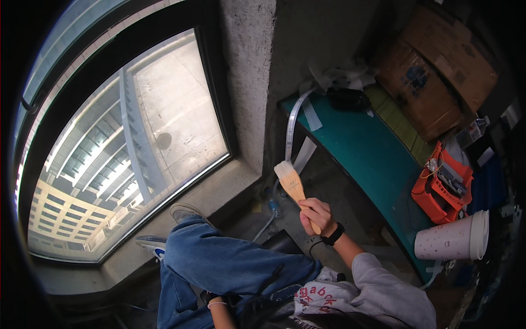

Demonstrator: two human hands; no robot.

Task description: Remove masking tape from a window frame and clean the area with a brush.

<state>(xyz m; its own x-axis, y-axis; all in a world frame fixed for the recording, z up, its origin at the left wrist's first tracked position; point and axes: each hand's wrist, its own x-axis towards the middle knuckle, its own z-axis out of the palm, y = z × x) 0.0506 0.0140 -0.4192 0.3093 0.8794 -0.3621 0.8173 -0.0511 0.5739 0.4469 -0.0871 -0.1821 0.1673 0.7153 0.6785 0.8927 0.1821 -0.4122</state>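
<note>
My right hand [318,215] is closed around the wooden handle of a flat, wide brush [292,182] with pale bristles. The brush is raised, bristles pointing up and to the left, and touches nothing else that I can make out. A black band circles my right wrist. Of my left arm only the forearm [222,316] shows, low in the picture beside my jeans, with a beaded bracelet and something dark at the wrist. My left hand's fingers are hidden.
On the right stands a green-topped table [356,153] with a cardboard box [438,71], an orange-red basket [422,193] of small items and a pink lidded cup [445,241]. A clear strip [291,123] hangs off its edge. Left is a large window [181,98] above a concrete ledge [235,178].
</note>
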